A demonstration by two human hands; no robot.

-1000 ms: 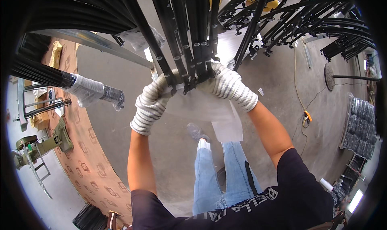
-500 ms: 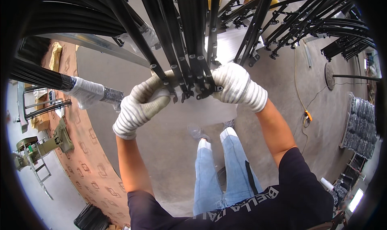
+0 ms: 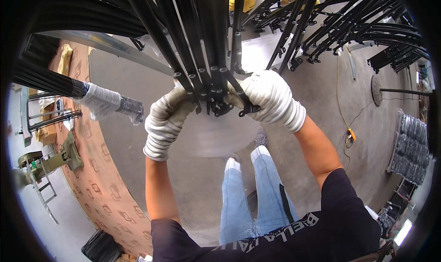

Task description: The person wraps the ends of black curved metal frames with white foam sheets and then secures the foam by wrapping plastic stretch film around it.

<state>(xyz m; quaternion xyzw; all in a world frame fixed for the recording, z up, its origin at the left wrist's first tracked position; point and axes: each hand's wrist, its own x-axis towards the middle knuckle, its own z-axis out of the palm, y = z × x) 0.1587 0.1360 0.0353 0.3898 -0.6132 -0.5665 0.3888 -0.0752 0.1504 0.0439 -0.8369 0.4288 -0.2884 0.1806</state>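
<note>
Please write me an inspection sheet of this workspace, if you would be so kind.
Surface: grey floor, a patterned brown covering at left.
Job's things: black tubes gathered between the hands; a pale sheet shows beyond their near ends.
Clutter: a plastic-wrapped bundle at left; more black tubing at upper right.
Hands: both gloved; left hand at the tubes' left side, grip partly hidden; right hand curled around the right side.
Cables: yellowish cable with an orange fitting, on the floor at right.
Surroundings: green machine at left.
</note>
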